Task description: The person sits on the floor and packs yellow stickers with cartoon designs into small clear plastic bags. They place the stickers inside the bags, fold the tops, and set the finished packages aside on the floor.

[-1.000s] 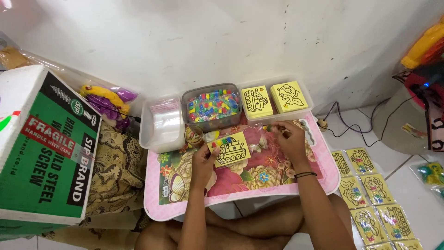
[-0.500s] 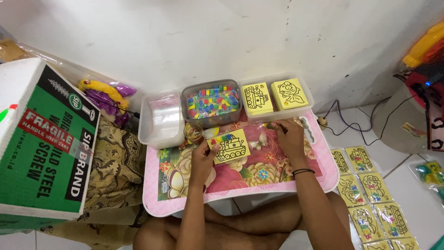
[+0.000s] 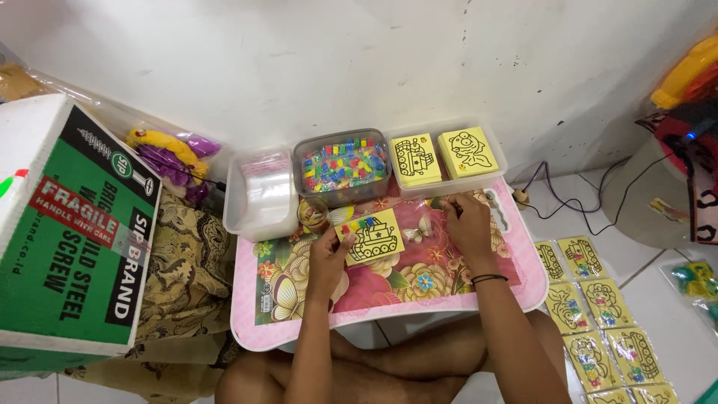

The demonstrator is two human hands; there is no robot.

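Keep your left hand (image 3: 327,258) pinching the yellow card (image 3: 372,236) flat; your right hand (image 3: 467,223), fingers curled at three o'clock, steadies the clear sleeve (image 3: 419,224).

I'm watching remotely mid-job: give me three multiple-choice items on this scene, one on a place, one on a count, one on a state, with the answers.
1. Where does the tub of coloured pieces stand?
A. between the tub of clear bags and the tray of yellow cards
B. on the floor beside the packed cards
C. on top of the green box

2. How many stacks of yellow cards lie in the tray?
A. one
B. two
C. four

3. What is the left hand doing?
A. resting flat and empty
B. holding the yellow card with the tank drawing
C. reaching into a tub

Answers: 1 A, the tub sits in the middle of the row along the wall. 2 B, two piles lie side by side. 3 B, its fingers grip the card's left edge above the pink table, while the right hand rests beside it.
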